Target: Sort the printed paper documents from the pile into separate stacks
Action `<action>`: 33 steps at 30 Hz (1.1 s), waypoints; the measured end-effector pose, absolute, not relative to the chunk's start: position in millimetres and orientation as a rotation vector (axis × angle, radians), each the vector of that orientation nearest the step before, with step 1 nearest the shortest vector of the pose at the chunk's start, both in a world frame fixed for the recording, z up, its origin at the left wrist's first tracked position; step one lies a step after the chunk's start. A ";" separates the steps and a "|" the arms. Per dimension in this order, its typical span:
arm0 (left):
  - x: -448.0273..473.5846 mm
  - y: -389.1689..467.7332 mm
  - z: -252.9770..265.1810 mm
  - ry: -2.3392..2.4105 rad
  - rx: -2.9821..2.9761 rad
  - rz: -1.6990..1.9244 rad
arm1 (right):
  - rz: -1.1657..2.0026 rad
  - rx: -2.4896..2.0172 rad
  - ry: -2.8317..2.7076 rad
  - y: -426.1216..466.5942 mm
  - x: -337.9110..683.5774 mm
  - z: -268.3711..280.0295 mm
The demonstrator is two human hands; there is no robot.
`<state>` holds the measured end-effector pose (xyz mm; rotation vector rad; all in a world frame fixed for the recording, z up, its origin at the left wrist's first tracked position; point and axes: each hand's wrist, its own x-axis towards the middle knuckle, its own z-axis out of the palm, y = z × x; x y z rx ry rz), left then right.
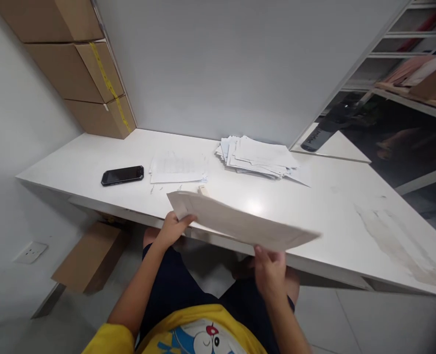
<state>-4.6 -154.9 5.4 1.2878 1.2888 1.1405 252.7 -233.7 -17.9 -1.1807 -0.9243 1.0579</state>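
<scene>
Above white desk [335, 211], pale curved sheet [240, 220], left grip [172, 228] and right grip [271, 273] pinching it

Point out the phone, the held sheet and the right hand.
Phone [122, 175], head view: middle of the screen.
Held sheet [238, 222], head view: middle of its face.
Right hand [271, 271], head view: middle of the hand.

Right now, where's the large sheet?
In the head view, the sheet is mid-frame above the near edge of the table, held by the left hand at its left end and the right hand along its near edge.
</scene>
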 end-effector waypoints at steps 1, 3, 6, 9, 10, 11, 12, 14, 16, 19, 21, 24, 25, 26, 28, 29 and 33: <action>2.5 -145.1 5.6 1.339 1.297 1.188 | 0.937 -1.189 -0.948 -217.3 263.5 -12.2; 13.5 -131.2 6.2 1.433 1.291 1.249 | 0.793 -1.187 -1.000 -189.2 276.6 -1.7; 18.2 -124.2 7.3 1.446 1.322 1.272 | 0.853 -1.247 -1.147 -164.1 279.4 3.1; 12.6 -124.3 8.9 1.302 1.397 1.184 | 0.988 -1.305 -1.274 -156.4 276.7 -7.0; 10.1 -124.2 9.6 1.260 1.403 1.136 | 1.006 -1.310 -1.291 -156.2 276.6 -11.7; 7.7 -124.0 10.5 1.228 1.398 1.089 | 1.012 -1.310 -1.297 -156.6 277.0 -15.9; 5.6 -123.7 11.3 1.202 1.388 1.051 | 1.008 -1.307 -1.290 -157.5 277.9 -19.4; 2.4 -123.3 12.7 1.145 1.372 1.018 | 0.990 -1.281 -1.260 -159.8 279.8 -23.3; 0.5 -123.9 13.0 1.086 1.372 1.032 | 0.970 -1.242 -1.223 -162.0 280.8 -23.8; -0.6 -126.2 10.7 1.104 1.344 1.051 | 0.998 -1.218 -1.258 -164.1 280.1 -23.0; -0.5 -128.0 7.7 1.151 1.311 1.044 | 1.018 -1.218 -1.294 -164.7 279.2 -23.2; 0.3 -131.1 2.4 1.195 1.261 1.107 | 1.013 -1.204 -1.295 -165.3 278.4 -24.7; 0.6 -132.4 0.8 1.214 1.246 1.157 | 1.019 -1.202 -1.305 -165.6 278.2 -25.4; 1.1 -133.7 -0.7 1.235 1.238 1.210 | 1.030 -1.205 -1.323 -165.9 278.2 -26.3; 2.4 -136.2 -3.0 1.254 1.257 1.282 | 1.035 -1.215 -1.340 -166.7 278.3 -28.3; 3.5 -137.2 -3.8 1.239 1.278 1.299 | 1.011 -1.226 -1.323 -167.0 278.4 -29.2; 12.5 -138.1 -3.3 1.130 1.400 1.348 | 0.869 -1.301 -1.166 -167.0 277.7 -29.1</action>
